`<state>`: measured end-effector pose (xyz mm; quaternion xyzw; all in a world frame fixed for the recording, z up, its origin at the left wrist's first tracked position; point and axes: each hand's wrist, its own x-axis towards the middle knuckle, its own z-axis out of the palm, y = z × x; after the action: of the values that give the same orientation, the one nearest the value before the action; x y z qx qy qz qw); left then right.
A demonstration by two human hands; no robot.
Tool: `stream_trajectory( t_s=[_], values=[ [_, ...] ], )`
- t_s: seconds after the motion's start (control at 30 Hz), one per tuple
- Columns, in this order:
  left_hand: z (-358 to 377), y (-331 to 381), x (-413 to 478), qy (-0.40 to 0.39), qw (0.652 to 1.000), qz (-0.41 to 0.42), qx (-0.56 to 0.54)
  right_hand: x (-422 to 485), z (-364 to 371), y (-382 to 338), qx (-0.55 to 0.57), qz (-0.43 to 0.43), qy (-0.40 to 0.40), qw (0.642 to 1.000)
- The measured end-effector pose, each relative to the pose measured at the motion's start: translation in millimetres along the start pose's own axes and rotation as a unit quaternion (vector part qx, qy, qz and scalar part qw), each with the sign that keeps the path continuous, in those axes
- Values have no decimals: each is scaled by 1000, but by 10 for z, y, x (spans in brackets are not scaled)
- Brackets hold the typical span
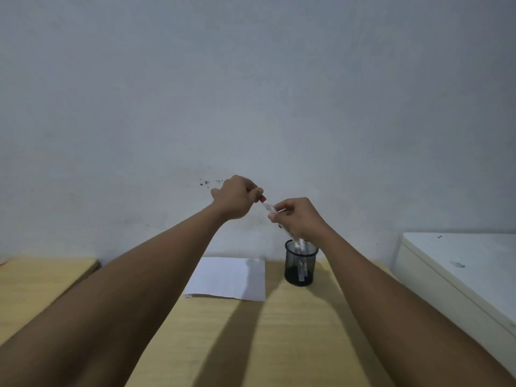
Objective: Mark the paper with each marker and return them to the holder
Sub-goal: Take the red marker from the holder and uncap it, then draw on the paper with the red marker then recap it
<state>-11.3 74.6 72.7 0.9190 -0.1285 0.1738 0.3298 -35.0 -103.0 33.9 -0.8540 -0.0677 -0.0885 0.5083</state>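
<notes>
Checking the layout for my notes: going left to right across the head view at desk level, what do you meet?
Wooden desk → sheet of paper → black mesh holder with markers → white cabinet. The hands above overlap each other, so I leave them out.

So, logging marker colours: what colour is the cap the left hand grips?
Red, seen in the head view: the cap in the left hand.

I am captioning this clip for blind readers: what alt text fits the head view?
Two bare hands hold a white marker above a black mesh holder: the left hand pinches its red cap, the right hand grips the barrel. White paper lies on the wooden table.
</notes>
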Motion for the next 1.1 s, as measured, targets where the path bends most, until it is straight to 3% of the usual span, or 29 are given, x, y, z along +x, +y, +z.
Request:
stream_trajectory(
  t_s=[0.1, 0.23, 0.37, 0.5, 0.63, 0.8, 1.0, 1.1],
  values=[
    [-291, -264, -164, -18, 982, -60, -179, -82, -29, -148, 45, 7, -48, 998],
    [-503, -551, -346, -34, 960, -108, -257, -49, -4, -184, 224, 57, -41, 972],
    [-516, -668, -419, -60, 966, -79, -237, -10, 209, -281, 351, 76, -36, 933],
    [-440, -657, -419, -44, 975, -40, -214, 3, 524, -332, 346, 83, -65, 932],
    [-370, -743, -400, -11, 993, -5, -114, 55, 716, -329, 347, 83, -71, 932],
    [-396, -917, -425, -66, 992, 15, -104, 119, 833, -233, 334, 92, -95, 933],
    [-341, -1330, -487, -152, 977, -58, -138, 204, 1133, 43, 338, 104, -101, 930],
    [-240, -1671, -521, -175, 976, -99, -79, 263, 1319, 211, 320, 110, -81, 938]
  ],
)
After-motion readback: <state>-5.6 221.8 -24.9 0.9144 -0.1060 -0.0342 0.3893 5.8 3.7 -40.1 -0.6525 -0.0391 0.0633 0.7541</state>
